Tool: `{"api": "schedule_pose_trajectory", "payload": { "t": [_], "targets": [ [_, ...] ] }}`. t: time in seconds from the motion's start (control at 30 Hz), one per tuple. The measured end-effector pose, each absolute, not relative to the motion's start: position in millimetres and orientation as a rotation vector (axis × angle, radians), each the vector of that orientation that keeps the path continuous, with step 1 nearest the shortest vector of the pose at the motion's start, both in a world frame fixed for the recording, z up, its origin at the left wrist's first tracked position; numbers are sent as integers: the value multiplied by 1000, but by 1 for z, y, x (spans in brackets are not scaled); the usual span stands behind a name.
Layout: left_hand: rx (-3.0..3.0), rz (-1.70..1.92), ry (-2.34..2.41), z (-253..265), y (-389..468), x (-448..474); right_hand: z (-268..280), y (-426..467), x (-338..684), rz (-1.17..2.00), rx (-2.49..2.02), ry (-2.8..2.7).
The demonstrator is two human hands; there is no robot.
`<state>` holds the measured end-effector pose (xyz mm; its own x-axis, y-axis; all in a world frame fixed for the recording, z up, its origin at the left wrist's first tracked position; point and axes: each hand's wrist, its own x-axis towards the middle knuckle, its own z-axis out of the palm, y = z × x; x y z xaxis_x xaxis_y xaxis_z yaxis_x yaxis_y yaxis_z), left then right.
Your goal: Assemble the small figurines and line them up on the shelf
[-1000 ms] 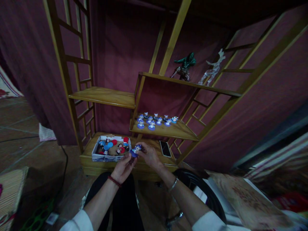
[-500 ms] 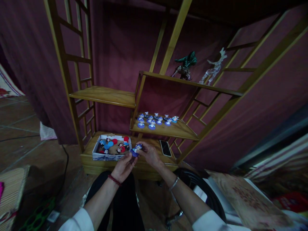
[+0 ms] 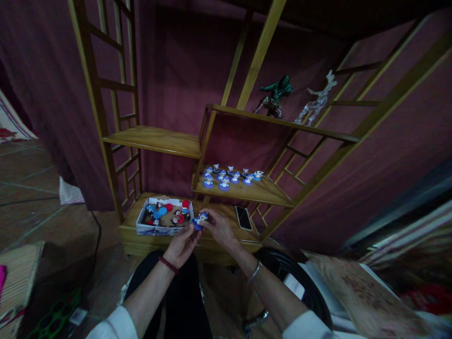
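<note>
A small purple-and-white figurine (image 3: pixel 200 220) on a round purple base is held between both hands, just right of the box. My left hand (image 3: pixel 181 243) grips its base from the lower left, fingers closed. My right hand (image 3: pixel 218 228) pinches its upper right side. To the left, an open cardboard box (image 3: pixel 155 230) holds several figurines with red and blue round bases. On the small shelf (image 3: pixel 261 192) above my hands, several like figurines stand upright in rows, such as a purple one (image 3: pixel 224 183) at the front and a light-blue one (image 3: pixel 258 175) at the right end.
A phone (image 3: pixel 243 218) lies on the lower wooden ledge, right of my hands. Above, a dark green figure (image 3: pixel 277 95) and a clear deer figurine (image 3: pixel 318 100) stand on the upper shelf. A bare wooden shelf (image 3: pixel 155 140) is at left. A black round stool (image 3: pixel 310 292) stands at lower right.
The view has shifted very slightly. Both hands keep hold of the figurine in nearly the same spot, and the shelf and box contents look unchanged.
</note>
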<state>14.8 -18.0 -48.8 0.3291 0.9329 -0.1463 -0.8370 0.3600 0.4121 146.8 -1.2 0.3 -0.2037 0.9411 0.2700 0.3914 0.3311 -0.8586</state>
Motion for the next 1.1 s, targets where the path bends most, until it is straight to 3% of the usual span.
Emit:
{"api": "schedule_pose_trajectory", "payload": {
  "t": [0.37, 1.1],
  "targets": [
    [317, 1156, 379, -44, -23, 12, 14, -4, 149, 590, -1112, -2028],
    [293, 1163, 351, -45, -28, 13, 21, -8, 149, 572, -1173, -2073]
  ]
}}
